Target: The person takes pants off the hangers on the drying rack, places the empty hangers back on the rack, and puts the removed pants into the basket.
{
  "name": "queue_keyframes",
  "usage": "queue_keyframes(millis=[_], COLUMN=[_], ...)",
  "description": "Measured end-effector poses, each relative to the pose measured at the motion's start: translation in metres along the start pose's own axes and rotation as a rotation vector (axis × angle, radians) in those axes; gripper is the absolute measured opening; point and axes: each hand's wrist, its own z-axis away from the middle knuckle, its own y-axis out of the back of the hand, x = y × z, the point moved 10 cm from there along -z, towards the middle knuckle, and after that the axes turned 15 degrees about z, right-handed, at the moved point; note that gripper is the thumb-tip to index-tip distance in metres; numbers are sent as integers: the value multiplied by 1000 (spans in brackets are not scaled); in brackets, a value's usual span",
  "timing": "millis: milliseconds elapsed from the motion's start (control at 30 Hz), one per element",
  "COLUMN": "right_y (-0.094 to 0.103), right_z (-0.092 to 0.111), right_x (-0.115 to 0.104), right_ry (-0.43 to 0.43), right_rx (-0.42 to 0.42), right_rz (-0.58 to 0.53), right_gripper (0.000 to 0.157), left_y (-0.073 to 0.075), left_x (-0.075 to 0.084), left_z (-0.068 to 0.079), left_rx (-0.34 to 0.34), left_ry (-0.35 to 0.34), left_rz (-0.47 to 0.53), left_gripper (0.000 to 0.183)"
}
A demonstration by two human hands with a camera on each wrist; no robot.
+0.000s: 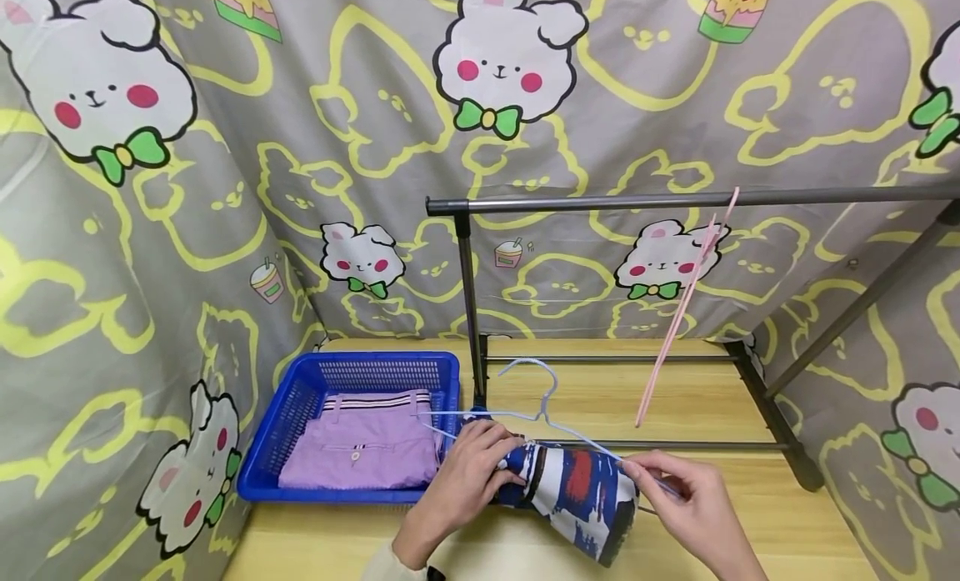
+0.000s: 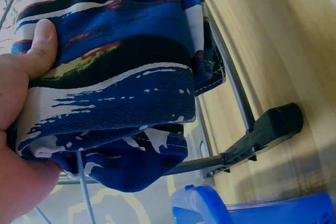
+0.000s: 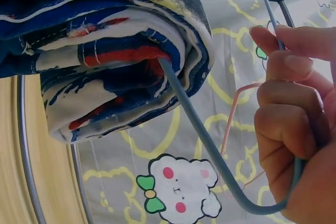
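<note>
A blue wire hanger (image 1: 545, 398) stands hook up in front of the rack. My right hand (image 1: 693, 498) grips its right corner, with fingers curled round the wire in the right wrist view. A folded garment (image 1: 573, 489), patterned in blue, white, red and black, hangs over the hanger's lower bar. In the right wrist view the bar (image 3: 202, 129) runs into the fold of the cloth (image 3: 126, 98). My left hand (image 1: 472, 473) holds the garment near its left end; in the left wrist view the thumb (image 2: 44, 45) lies on the cloth. The other left fingers are partly hidden.
A blue plastic basket (image 1: 255, 460) at the left holds a folded lilac garment (image 1: 360, 452). Behind my hands stands a dark metal rack (image 1: 600, 202), with a pink hanger (image 1: 678, 314) on its top rail. Patterned curtains (image 1: 420, 147) enclose the wooden surface (image 1: 787, 523).
</note>
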Motion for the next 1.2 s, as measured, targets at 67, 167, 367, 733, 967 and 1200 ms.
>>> queue_keyframes(millis=[67, 167, 367, 733, 967, 1200], right_y=[-2, -2, 5, 10, 1, -3], right_z=[-1, -2, 4, 8, 8, 5], right_x=[-4, -6, -4, -25, -30, -32], right_ry=[19, 12, -52, 218, 244, 176], right_rx=[-4, 2, 65, 222, 201, 159], right_rz=[-2, 22, 92, 109, 123, 234], right_gripper=[23, 23, 26, 37, 38, 29], left_y=[1, 4, 8, 10, 9, 8], left_x=[2, 8, 18, 29, 32, 34], left_z=[0, -1, -4, -8, -10, -9], left_rx=[5, 14, 36, 19, 23, 17], left_ry=[-10, -23, -53, -64, -65, -65], left_rz=[0, -1, -15, -57, -24, -38], left_gripper=[37, 37, 38, 37, 34, 35])
